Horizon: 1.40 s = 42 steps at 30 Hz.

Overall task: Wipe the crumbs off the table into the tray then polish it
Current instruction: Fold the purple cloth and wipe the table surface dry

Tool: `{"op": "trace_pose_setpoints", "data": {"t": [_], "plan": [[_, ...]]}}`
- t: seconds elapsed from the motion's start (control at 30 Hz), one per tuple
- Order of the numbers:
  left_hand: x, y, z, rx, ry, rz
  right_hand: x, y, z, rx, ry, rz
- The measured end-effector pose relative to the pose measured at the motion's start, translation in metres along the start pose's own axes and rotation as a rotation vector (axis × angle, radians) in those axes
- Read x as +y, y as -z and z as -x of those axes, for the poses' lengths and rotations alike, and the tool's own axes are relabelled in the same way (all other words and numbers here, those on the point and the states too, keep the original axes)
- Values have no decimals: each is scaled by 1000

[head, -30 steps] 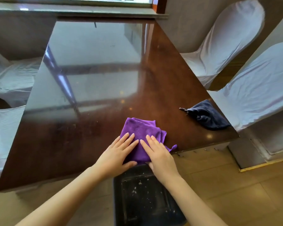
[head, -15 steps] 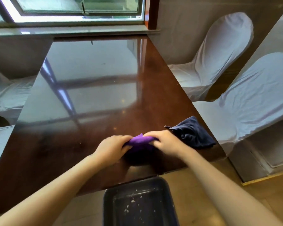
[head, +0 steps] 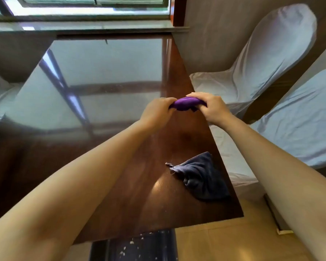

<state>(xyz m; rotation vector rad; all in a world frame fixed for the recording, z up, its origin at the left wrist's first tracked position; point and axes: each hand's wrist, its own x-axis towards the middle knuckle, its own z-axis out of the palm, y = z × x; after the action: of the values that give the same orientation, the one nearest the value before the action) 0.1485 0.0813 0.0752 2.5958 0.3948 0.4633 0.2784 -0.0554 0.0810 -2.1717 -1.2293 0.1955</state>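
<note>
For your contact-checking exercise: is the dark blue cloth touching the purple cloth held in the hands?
Apart. The head view shows the dark blue cloth lying near the table's right edge, with bare tabletop between it and the purple cloth.

Two bare forearms, no sleeves, left hand [head: 156, 112] and right hand [head: 212, 108] uncovered, no gloves, rings, watch or bracelets visible

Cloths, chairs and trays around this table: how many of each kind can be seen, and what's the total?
Cloths: 2, the bunched purple microfibre cloth held in both hands and the crumpled dark navy cloth lying on the table.
White fabric-covered chairs: 3 (right far, right near, left).
Dark crumb-flecked tray: 1.
Total: 6.
</note>
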Motion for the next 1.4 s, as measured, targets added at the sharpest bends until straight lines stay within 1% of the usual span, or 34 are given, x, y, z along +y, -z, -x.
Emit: {"op": "trace_pose_setpoints", "data": {"t": [0.07, 0.17, 0.23, 0.43, 0.57, 0.7, 0.87, 0.97, 1.03, 1.1, 1.2, 1.23, 1.3, 1.37, 1.4], "plan": [[-2, -28, 0, -67, 14, -21, 25, -11, 6, -58, -37, 36], [-10, -66, 11, -214, 65, -46, 59, -34, 25, -196, -102, 54], [-17, -80, 20, -264, 92, -46, 71, -49, 36, -271, -126, 41], [-30, -86, 36, -378, 85, -89, 73, -70, 38, -346, -66, 104], [-20, -95, 46, -335, 106, -109, 81, -67, 44, -411, -97, 140], [-11, -105, 59, -296, 139, -132, 77, -69, 51, -375, -127, 141], [-12, -104, 59, -353, 168, -167, 67, -72, 55, -369, -173, 179], [-14, -99, 60, -348, 189, -191, 57, -71, 53, -388, -178, 221], [-20, -88, 62, -307, 200, -188, 45, -70, 49, -383, -153, 258], [-33, -74, 73, -234, 192, -113, 25, -75, 45, -383, -81, 277], [-68, -45, 112, -167, 190, 70, -11, -101, 48, -495, 59, 295], [-84, -34, 130, -162, 215, 62, -21, -114, 52, -545, 93, 320], [-117, -15, 170, -142, 334, -121, -36, -138, 64, -571, 100, 328], [-145, 0, 210, -110, 475, -321, -45, -152, 78, -498, 53, 255], [-155, 5, 228, -108, 525, -379, -48, -157, 86, -458, 56, 240]]}}
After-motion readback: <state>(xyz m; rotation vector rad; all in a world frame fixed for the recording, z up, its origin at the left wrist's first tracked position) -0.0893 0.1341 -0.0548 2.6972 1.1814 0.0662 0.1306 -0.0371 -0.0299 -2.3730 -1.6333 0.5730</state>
